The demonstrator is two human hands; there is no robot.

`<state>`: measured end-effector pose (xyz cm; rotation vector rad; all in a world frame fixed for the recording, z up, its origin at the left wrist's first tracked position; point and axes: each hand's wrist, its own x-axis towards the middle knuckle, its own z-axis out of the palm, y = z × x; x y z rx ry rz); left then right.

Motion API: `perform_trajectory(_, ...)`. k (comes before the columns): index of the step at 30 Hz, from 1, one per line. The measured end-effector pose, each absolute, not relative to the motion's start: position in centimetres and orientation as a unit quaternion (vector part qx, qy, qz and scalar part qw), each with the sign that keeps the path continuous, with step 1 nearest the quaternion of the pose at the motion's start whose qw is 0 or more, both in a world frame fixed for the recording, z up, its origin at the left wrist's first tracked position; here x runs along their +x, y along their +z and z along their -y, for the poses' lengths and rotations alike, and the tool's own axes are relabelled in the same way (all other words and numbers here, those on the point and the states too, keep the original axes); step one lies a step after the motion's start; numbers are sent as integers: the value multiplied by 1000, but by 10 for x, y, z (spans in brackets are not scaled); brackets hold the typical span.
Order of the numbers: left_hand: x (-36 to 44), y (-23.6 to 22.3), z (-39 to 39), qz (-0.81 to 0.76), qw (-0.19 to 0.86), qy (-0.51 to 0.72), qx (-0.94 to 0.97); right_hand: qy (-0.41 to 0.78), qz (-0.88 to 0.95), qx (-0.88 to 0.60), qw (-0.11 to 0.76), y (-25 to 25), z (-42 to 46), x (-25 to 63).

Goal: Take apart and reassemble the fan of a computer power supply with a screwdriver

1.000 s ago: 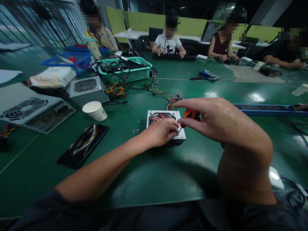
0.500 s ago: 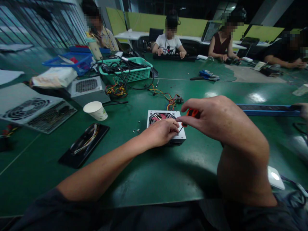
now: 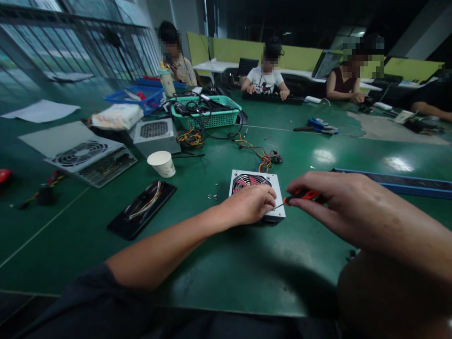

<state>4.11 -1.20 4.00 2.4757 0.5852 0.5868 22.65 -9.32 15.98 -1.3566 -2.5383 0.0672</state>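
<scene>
A computer power supply (image 3: pixel 278 186) with a fan under a wire grille lies on the green table, its colourful cables trailing off behind. My left hand (image 3: pixel 249 205) rests on its top, fingers pinched near the right front corner; whatever is between the fingertips is too small to make out. In my right hand (image 3: pixel 328 197) is an orange and black screwdriver (image 3: pixel 305 194), gripped by the handle and tilted low. Its thin shaft points left, the tip close to my left fingertips. Several small screws (image 3: pixel 212 197) lie left of the power supply.
On the left are a black tray (image 3: pixel 141 212) holding wires, a paper cup (image 3: pixel 161 163), an opened metal casing (image 3: pixel 92 155) and another power supply (image 3: pixel 155 134). Behind stands a green basket (image 3: pixel 208 115) of cables. A blue-edged strip (image 3: pixel 399 182) lies right. Several people sit across the table.
The view has turned left. My right hand has lowered and drawn right, laying the screwdriver flatter. My left hand keeps its pinch on top of the power supply.
</scene>
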Motion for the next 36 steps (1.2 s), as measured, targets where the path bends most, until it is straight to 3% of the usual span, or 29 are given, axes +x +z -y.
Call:
perform_trajectory(12,40,39,14,-217,257,227,914,-33,871,-466,150,159,91,223)
perform_trajectory(25,41,40,13,-206,257,217,919,106,885,-437,121,159,92,224)
perform_trajectory(36,41,39,13,-203,258,229,916,100,868,-473,113,162,86,222)
